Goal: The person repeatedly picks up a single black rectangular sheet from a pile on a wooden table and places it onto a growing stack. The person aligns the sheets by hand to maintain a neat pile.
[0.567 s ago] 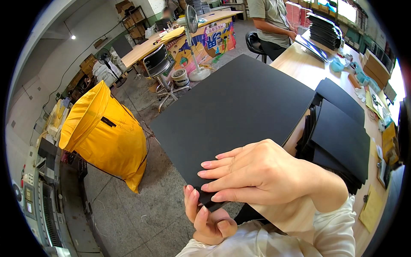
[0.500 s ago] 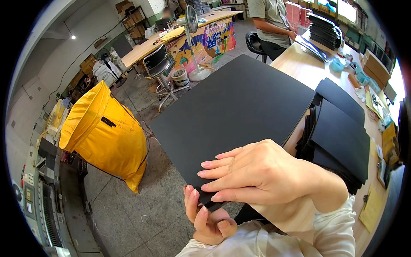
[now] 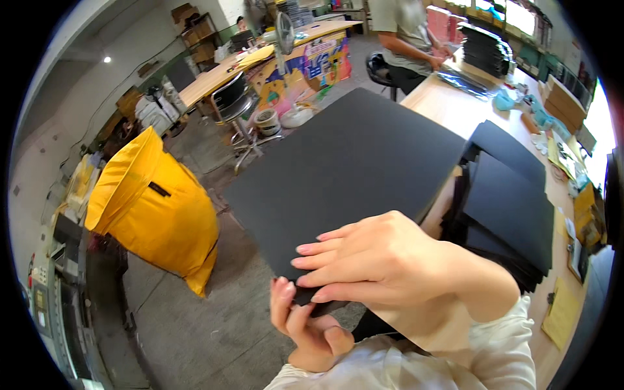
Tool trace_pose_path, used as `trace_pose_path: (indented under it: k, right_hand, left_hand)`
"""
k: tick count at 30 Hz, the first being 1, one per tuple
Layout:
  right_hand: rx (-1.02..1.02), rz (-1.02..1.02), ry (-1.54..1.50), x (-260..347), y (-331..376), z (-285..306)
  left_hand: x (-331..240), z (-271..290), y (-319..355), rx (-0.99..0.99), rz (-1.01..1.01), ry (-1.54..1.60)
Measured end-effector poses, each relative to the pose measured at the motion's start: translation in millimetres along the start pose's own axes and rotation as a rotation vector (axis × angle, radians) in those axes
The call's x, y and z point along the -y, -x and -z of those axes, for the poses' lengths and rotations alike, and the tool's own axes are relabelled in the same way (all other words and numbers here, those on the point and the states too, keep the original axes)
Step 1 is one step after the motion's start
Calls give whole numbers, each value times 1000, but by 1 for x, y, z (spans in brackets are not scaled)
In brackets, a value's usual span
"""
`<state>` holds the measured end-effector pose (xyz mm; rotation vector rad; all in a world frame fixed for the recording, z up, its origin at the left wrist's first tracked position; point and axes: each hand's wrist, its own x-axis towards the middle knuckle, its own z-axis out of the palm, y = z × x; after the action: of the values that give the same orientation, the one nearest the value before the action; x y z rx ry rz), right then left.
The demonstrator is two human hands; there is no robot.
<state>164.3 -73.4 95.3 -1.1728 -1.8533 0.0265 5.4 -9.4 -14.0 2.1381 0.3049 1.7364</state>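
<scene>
At lower centre, the right hand (image 3: 390,263) rests, fingers slightly apart, on the black board (image 3: 351,162); the left hand (image 3: 315,338) curls at its corner, grip unclear; best press evenly.

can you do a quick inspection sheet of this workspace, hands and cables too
Surface: wooden table on the right, partly covered
Work items: large black sheet under the right hand; pile of smaller black sheets to its right
Clutter: light blue item and cardboard box farther along the table
Hands: right hand flat on the large sheet, left hand at its near corner, grip unclear
Cables: thin dark one along the left wall
Surroundings: yellow bag, black chair, co-worker
</scene>
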Motion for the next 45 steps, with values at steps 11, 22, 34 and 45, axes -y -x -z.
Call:
trace_pose_path:
  k: [11, 22, 34, 45]
  right_hand:
    - [-315, 509, 462, 16, 9, 32]
    - [-1732, -239, 208, 292, 326, 188]
    - [-457, -1125, 1084, 310, 494, -29]
    - [-130, -1219, 1064, 291, 428, 5]
  left_hand:
    - [-50, -14, -50, -163, -146, -129]
    - [-106, -42, 34, 332, -387, 296]
    - [-187, -74, 65, 444, -511, 487]
    - [-127, -40, 43, 202, -490, 417]
